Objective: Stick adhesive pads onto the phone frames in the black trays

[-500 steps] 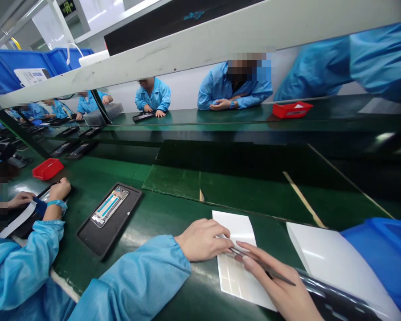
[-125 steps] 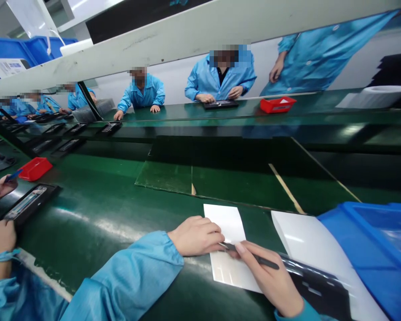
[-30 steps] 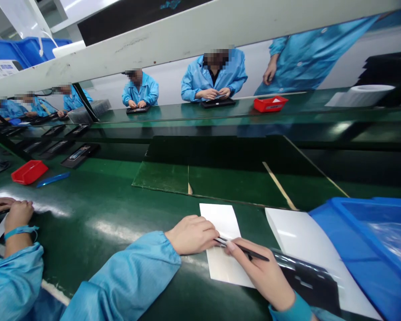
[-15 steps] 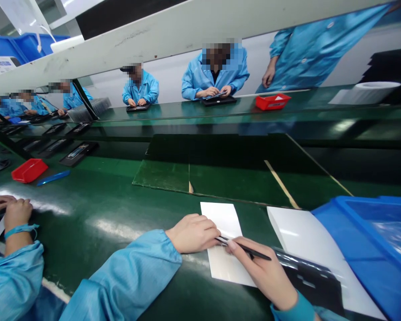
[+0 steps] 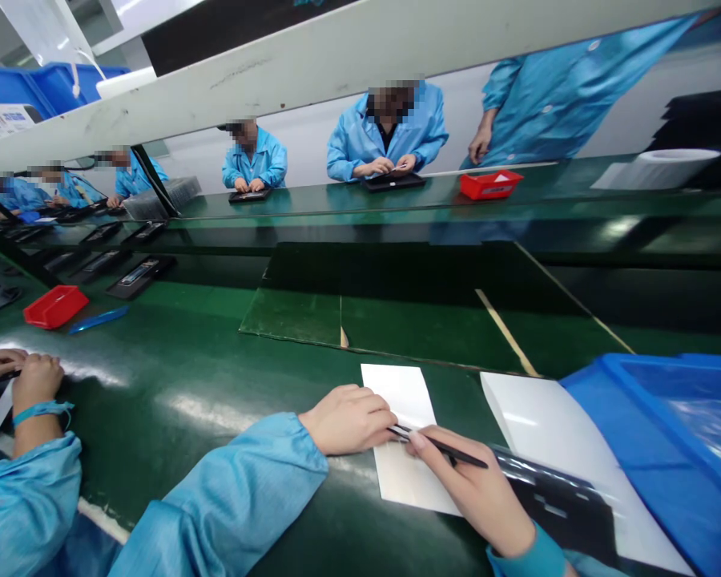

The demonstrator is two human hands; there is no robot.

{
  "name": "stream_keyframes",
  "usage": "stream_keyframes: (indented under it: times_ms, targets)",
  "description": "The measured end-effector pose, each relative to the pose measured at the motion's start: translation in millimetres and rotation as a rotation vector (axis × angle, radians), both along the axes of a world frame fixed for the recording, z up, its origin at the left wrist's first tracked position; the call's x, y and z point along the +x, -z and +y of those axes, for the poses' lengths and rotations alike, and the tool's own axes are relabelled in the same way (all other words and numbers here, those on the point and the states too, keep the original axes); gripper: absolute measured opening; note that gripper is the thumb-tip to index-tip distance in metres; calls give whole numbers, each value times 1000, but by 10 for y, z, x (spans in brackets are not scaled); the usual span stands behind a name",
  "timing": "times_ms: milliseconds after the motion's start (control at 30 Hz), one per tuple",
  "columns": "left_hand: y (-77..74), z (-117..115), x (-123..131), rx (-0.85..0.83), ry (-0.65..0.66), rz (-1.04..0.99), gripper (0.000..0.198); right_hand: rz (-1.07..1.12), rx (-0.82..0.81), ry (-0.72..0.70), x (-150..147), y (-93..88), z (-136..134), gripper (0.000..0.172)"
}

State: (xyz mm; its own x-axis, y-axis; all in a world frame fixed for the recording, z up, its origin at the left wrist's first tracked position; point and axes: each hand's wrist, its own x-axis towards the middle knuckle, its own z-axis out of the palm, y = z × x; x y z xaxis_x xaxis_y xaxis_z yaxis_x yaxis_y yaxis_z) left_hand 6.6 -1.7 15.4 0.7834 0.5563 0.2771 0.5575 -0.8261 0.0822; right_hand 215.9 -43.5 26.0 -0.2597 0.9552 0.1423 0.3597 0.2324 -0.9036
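A white sheet (image 5: 404, 393) lies on the green conveyor belt (image 5: 204, 385) in front of me. My left hand (image 5: 348, 418) rests on the sheet's left edge with its fingers curled, pressing it down. Black tweezers (image 5: 441, 446) sit pinched in my right hand (image 5: 474, 489), their tips touching the sheet close to my left fingertips. What the tips hold, if anything, is too small to see. Under my right wrist lies a black tray (image 5: 565, 513).
A larger white sheet (image 5: 546, 441) and a blue bin (image 5: 678, 433) sit at my right. At my left a co-worker's hands (image 5: 18, 373) work near a red tray (image 5: 55, 306) and a blue pen (image 5: 99, 320). Other people sit across the far belt by another red tray (image 5: 490, 184).
My hands and the tweezers have hardly moved on the sheet. The co-worker's hands at the left shifted slightly.
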Motion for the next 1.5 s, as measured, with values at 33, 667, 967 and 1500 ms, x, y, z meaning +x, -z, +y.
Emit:
stream_keyframes:
  times_ms: [33, 667, 967, 1500]
  targets:
    - [-5, 1, 2, -2, 0, -2, 26, 3, 2, 11, -5, -1, -2, 41]
    - [4, 3, 6, 23, 2, -24, 27, -1, 12, 20, 4, 36, -6, 41]
    - [21, 2, 0, 11, 3, -12, 28, -5, 8, 9, 8, 36, 3, 39]
    - [-4, 0, 3, 14, 1, -10, 28, -5, -6, 15, -14, -2, -14, 39]
